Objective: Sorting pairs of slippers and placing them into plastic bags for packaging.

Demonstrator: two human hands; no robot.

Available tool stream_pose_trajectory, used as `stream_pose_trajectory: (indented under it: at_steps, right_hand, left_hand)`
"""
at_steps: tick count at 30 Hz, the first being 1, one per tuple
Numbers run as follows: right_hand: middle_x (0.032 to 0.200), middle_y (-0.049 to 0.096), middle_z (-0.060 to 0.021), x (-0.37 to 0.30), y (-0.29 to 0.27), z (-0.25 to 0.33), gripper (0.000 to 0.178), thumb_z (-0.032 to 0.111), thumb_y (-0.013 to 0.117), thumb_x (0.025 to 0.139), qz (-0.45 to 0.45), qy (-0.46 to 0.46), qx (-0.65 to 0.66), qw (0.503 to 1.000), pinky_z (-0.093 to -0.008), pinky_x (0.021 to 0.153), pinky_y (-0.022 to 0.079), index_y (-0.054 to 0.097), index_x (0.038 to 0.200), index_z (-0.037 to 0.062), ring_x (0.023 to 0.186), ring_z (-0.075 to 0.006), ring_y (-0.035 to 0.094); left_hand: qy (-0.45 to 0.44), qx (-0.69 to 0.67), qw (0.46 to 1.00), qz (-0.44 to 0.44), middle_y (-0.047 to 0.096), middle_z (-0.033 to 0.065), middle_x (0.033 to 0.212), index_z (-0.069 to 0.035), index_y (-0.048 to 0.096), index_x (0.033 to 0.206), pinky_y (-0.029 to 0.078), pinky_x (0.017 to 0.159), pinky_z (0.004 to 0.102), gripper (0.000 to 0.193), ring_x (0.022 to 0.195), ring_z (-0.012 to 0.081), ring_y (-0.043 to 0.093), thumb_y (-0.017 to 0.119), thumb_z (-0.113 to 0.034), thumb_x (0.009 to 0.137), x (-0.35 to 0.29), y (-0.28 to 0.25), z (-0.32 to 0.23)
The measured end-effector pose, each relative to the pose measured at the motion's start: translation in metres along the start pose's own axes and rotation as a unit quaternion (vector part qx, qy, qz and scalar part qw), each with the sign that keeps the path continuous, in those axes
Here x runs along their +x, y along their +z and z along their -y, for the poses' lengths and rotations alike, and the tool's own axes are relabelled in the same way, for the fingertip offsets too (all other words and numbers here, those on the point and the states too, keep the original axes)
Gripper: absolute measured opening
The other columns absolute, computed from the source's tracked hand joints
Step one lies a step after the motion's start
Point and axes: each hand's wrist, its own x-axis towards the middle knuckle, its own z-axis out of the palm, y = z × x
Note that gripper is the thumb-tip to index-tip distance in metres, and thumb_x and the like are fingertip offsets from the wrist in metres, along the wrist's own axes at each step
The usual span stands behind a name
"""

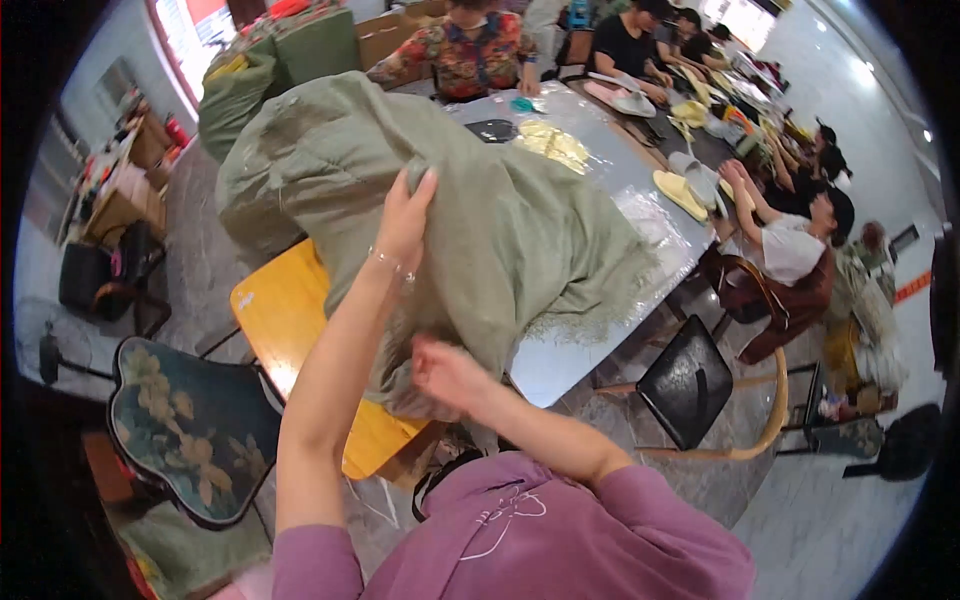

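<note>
A large grey-green woven sack (490, 230) lies bulging across the table, its frayed edge spread toward the right. My left hand (405, 218) is on the upper middle of the sack, thumb and fingers pinching a fold of its cloth. Lower down, my right hand (450, 378) is against the sack's near side with its fingers curled in; the cloth there is partly hidden by the hand. What the sack contains is out of sight.
Under the sack are a yellow wooden table (275, 310) and a pale table (560, 362). A flower-patterned chair (195, 430) stands at left, a black-seated chair (686, 385) at right. Yellow slippers (680, 193) lie farther right. Several people sit around the far tables; full sacks (315, 50) stand behind.
</note>
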Motion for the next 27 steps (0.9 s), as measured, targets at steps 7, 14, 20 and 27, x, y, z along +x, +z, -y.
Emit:
stream_pose_trajectory:
  at_steps: [7,14,20,27]
  right_hand:
    - [0.119,0.046,-0.0136,-0.073,0.047,0.018,0.062,0.031,0.072,0.067,-0.007,-0.327,-0.823,0.465,-0.0406,0.097,0.032,0.048,0.116,0.0031,0.111,-0.029,0.044]
    - [0.113,0.053,-0.0173,-0.06,0.005,0.039,0.06,0.0,0.064,0.057,-0.03,-0.307,-0.845,0.438,-0.0443,0.093,0.037,0.053,0.116,0.0055,0.104,-0.0398,0.049]
    - [0.096,0.064,-0.0153,-0.134,0.219,0.156,0.034,-0.003,0.056,0.067,-0.126,-0.593,-0.76,0.235,-0.0382,0.085,0.044,0.062,0.1,0.0005,0.093,-0.032,0.059]
    - [0.108,0.059,-0.0128,-0.132,0.305,0.27,0.031,0.013,0.05,0.089,-0.046,-0.672,-0.644,0.363,-0.0328,0.089,0.041,0.051,0.117,-0.0005,0.099,-0.0215,0.055]
  left_hand:
    - [0.16,-0.018,0.987,0.007,0.056,0.0049,0.105,-0.004,0.051,0.116,0.041,0.083,0.0268,0.035,0.095,0.0117,0.05,0.06,-0.02,0.087,0.032,0.044,-0.111]
    - [0.179,-0.011,0.983,0.042,0.058,0.0024,0.086,-0.007,0.055,0.101,0.043,0.067,0.0295,0.017,0.076,0.013,0.052,0.056,-0.018,0.088,0.086,0.078,-0.123]
    - [0.138,0.028,0.987,0.077,0.056,0.0156,0.102,-0.007,0.054,0.104,0.045,0.079,0.0412,0.027,0.091,0.0267,0.054,0.049,-0.027,0.088,0.089,0.111,-0.259]
    - [0.319,0.156,0.917,0.185,0.061,0.0149,0.1,-0.001,0.057,0.111,0.048,0.072,0.0334,0.034,0.085,0.0228,0.059,0.058,-0.023,0.085,0.116,0.123,-0.203]
